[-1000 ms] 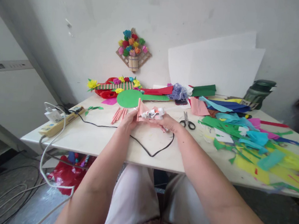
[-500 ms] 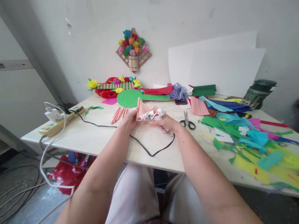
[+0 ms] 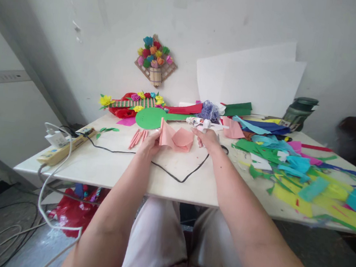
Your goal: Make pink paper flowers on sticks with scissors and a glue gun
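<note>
1. Pink paper piece (image 3: 175, 138), folded into a loose cone-like shape, held just above the white table (image 3: 103, 165) near its middle, between both hands.
2. Left hand (image 3: 151, 142) pinching the left edge of the pink paper piece with thumb and fingertips; fingertips mostly hidden behind the paper.
3. Right hand (image 3: 207, 139) just to the right of the paper, fingers curled around a small white glue gun (image 3: 202, 122); most of the tool's body hidden by the hand, only the front part poking out past the fingers, too small to read clearly. Cannot tell whether this hand touches the paper.
4. Black cord (image 3: 173, 175) looping across the tabletop below both hands, its far end passing under the right hand and out of sight.
5. Bundle of pink paper rolls (image 3: 138, 137) lying just left of the left hand.
6. Green paper disc (image 3: 149, 118) flat behind the pink piece, partly covered by it.
7. Heap of coloured paper scraps (image 3: 292, 168) spread over the right half of the table, cut off at the right edge of view.
8. Power strip (image 3: 63, 148) at the left table corner, partly buried under a white plug and cables.
9. Dark blurred shape at far right edge, too unclear to identify.
</note>
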A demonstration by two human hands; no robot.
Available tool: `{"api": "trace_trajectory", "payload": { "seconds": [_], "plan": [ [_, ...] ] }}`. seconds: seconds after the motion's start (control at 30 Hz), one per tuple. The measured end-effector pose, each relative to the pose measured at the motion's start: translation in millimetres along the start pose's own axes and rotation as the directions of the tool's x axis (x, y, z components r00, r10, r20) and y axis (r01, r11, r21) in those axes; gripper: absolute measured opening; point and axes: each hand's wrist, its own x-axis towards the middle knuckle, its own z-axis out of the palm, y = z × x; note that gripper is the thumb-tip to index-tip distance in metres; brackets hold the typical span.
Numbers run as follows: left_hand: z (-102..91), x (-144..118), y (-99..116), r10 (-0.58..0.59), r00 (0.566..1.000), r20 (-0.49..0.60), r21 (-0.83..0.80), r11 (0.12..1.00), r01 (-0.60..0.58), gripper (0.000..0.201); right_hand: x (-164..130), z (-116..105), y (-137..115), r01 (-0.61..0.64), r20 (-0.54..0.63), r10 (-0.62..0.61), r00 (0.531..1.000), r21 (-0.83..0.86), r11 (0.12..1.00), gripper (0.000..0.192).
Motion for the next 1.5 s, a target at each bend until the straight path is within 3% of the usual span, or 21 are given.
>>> {"api": "trace_trajectory", "payload": {
  "seconds": [0.07,0.13,0.2,0.3,0.47,0.6,0.9,1.07,1.2,1.37,1.5],
  "plan": [
    [-0.3,0.6,-0.2,-0.004,1.000,0.006,0.009,1.000,0.004,0.002,5.7,-4.4,4.6,-0.037,-0.109,0.006,0.994,-0.282,0.959,0.041],
    [-0.6,1.1,-0.1,-0.004,1.000,0.009,0.009,1.000,0.004,0.001,8.9,-7.8,8.0,-0.069,-0.162,-0.022,0.986,-0.532,0.844,0.040],
    [-1.0,1.7,0.1,0.006,1.000,0.016,0.000,1.000,-0.006,0.002,9.7,-9.9,9.8,-0.110,-0.174,-0.013,0.985,-0.677,0.728,0.038],
    [-1.5,1.7,0.6,0.018,1.000,0.019,-0.011,1.000,-0.018,0.005,9.0,-12.3,10.8,-0.147,-0.159,0.037,0.987,-0.766,0.626,0.035],
    [0.0,-2.2,2.8,0.006,1.000,0.020,-0.006,1.000,-0.006,0.007,10.3,-15.7,14.3,-0.095,-0.065,0.073,0.995,-0.824,0.559,0.036],
    [2.5,-5.8,4.3,0.016,1.000,0.005,-0.031,0.999,-0.016,0.008,13.2,-14.9,18.7,-0.033,-0.020,0.030,0.999,-0.856,0.516,0.037],
    [0.4,-0.3,0.9,0.041,0.999,0.016,-0.042,0.998,-0.040,0.008,12.5,-14.6,27.7,-0.093,-0.106,-0.007,0.994,-0.903,0.420,0.035],
    [-0.4,2.0,-1.2,0.039,0.999,0.026,-0.025,0.999,-0.038,0.005,8.8,-14.0,25.8,-0.135,-0.160,-0.023,0.987,-0.894,0.427,0.035],
    [1.1,0.9,-1.3,0.046,0.999,0.012,-0.006,0.999,-0.046,0.005,4.4,-11.2,18.6,-0.105,-0.191,-0.153,0.970,-0.890,0.445,0.033],
    [3.1,-2.5,-0.7,0.052,0.997,0.053,0.013,0.999,-0.053,0.004,-0.3,1.0,10.5,0.076,-0.136,-0.377,0.916,-0.864,0.497,0.032],
    [4.3,-5.8,-0.3,0.040,0.997,0.068,0.046,0.998,-0.043,0.003,-2.1,12.9,9.0,0.224,-0.060,-0.469,0.881,-0.820,0.527,0.033]
  ]
}}
